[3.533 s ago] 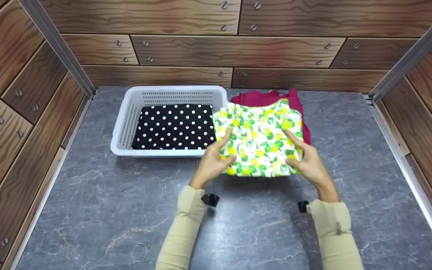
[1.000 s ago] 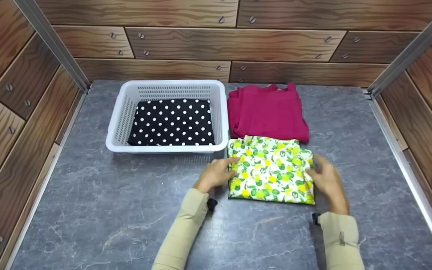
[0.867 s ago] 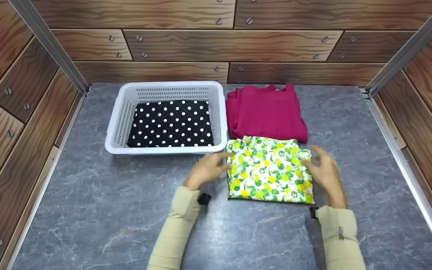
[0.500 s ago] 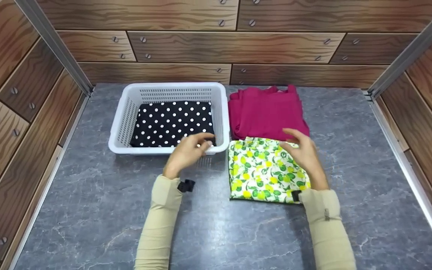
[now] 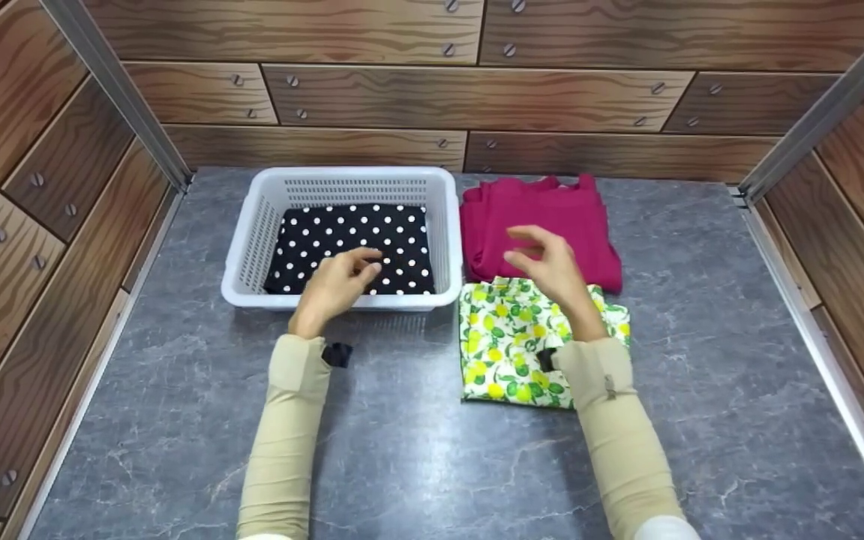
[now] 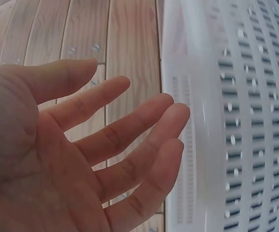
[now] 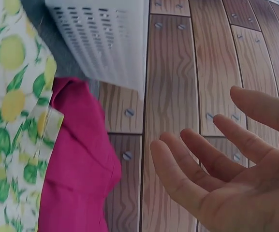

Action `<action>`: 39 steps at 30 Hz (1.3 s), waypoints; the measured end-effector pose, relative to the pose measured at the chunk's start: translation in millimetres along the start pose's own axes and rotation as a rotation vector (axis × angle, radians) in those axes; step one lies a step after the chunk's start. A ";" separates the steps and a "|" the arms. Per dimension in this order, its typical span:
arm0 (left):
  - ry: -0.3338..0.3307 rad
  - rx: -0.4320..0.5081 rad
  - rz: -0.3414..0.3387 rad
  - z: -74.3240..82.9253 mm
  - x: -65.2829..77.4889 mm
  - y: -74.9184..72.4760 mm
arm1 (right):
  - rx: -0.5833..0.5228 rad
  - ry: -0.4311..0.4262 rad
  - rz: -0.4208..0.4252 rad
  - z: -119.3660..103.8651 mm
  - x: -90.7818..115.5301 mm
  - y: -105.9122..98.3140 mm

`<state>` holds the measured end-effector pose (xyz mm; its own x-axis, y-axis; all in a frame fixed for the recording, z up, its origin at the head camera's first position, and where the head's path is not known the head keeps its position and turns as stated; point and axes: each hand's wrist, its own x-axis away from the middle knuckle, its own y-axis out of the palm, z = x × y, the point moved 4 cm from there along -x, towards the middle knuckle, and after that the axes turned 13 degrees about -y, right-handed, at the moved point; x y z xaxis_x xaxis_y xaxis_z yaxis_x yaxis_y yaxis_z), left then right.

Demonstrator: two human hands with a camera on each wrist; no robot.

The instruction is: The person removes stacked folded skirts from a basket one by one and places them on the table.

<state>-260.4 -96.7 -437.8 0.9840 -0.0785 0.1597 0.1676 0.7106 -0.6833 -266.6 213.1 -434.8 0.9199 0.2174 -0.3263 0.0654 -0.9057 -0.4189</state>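
Note:
In the head view, my left hand hovers over the near rim of a white plastic basket, holding nothing. Inside the basket lies a folded black cloth with white polka dots, partly hidden by that hand. My right hand is above a folded magenta garment and also holds nothing. Nearer the front lies a folded lemon-print garment, partly covered by my right forearm. Both wrist views show relaxed, parted fingers: the left hand beside the perforated basket side, the right hand apart from the garments.
A grey marbled tabletop carries everything. Wood-patterned panels with printed screws stand at the back and both sides. Metal rails run along the side edges. The basket's right side stands close to the magenta garment.
The lemon-print garment was carried off the magenta one, set down in front of it and let go. Both hands then moved left and away from the body, toward the basket and magenta garment.

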 end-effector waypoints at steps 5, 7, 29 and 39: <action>-0.024 -0.027 0.022 -8.2 -5.8 -14.7 | -0.059 -0.020 -0.024 -8.2 -16.3 18.1; -0.031 -0.028 0.029 -11.9 -8.8 -20.2 | -0.085 -0.006 -0.033 -11.0 -22.7 26.2; -0.150 0.019 0.052 -52.1 -43.4 -57.0 | -0.209 0.250 -0.194 -21.4 -82.7 102.1; -0.212 -0.003 0.015 -70.6 -55.0 -62.8 | -0.123 0.283 -0.241 -17.3 -85.9 130.3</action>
<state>-320.8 -186.4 -454.0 0.9518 0.0810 0.2960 0.1539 0.7087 -0.6886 -330.4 70.2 -446.6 0.9416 0.3359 0.0228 0.3228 -0.8813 -0.3451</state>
